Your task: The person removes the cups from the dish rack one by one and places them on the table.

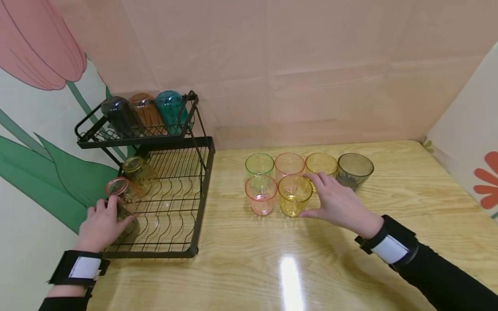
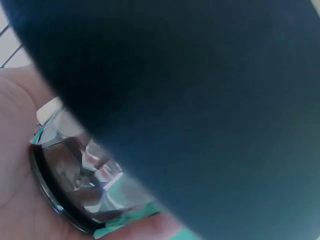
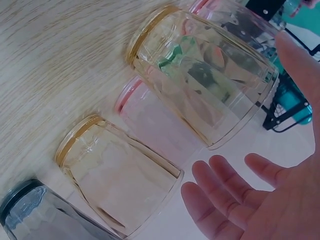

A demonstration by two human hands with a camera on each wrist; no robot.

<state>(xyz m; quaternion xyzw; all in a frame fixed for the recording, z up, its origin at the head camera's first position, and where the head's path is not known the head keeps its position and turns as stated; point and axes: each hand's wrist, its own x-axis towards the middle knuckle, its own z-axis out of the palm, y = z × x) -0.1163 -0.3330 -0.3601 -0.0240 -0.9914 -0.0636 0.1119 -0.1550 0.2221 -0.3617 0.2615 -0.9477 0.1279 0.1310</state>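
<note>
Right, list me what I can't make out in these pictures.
- Head view: part of the glass that the left hand holds, covered by its fingers.
- Left wrist view: most of that same glass, behind a large dark shape.
- Head view: part of the rear yellow glass, behind the right hand.
- Right wrist view: part of the dark glass, cut off by the bottom edge.

Twelve glasses (image 1: pixel 294 202), one two-tier rack (image 1: pixel 193 252)

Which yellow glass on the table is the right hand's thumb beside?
The front yellow glass, right of the front pink glass; the thumb of the right hand is beside it. The other yellow glass is farther back.
</note>
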